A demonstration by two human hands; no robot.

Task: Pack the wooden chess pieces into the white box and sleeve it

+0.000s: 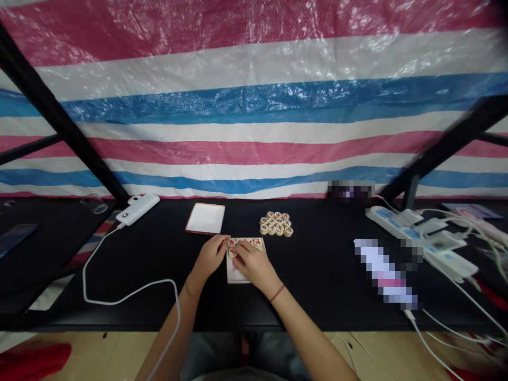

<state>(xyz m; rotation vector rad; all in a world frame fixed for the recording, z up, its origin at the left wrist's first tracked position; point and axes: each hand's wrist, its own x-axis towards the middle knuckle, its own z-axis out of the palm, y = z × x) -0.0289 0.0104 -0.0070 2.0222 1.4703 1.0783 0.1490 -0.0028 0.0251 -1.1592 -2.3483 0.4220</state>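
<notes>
A shallow white box [261, 252] lies in front of me on the black table, with a row of round Chinese chess pieces [258, 242] marked in red along its far side. My left hand [211, 257] is closed at the box's left edge, its fingertips near the far corner; the exact grip is partly hidden. Over the box, my right hand [254, 266] pinches a red-marked Chinese chess piece [232, 253] just below the row's left end. My right fingers hide some of the row. Beyond the box stand more pieces [279, 229] grouped together, some with dark characters and some with red.
A white lid-like tray [205, 218] lies behind my left hand. At left is a white power bank [138, 208] with a cable [130, 297] looping toward my left forearm. A power strip [420, 241] with plugs and a pixelated object [383, 272] lie at right.
</notes>
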